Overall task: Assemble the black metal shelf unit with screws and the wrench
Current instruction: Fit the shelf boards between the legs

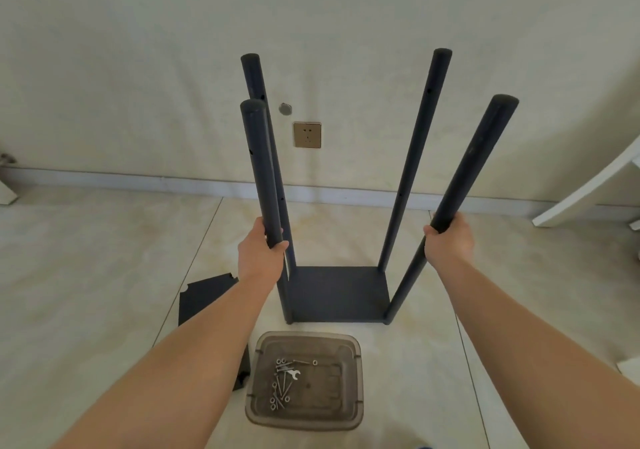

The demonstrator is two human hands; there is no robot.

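Both hands, left hand and right hand, grip the black metal shelf unit's near round posts. Keep it square behind the translucent plastic tub.

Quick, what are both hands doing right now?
Left hand: grips the near left post.
Right hand: grips the near right post.

Bright, even, diffuse daylight. Soft faint shadows on floor around plastic tray. Strong wide-angle bowing away from tray, toward edges. Slightly soft overall.
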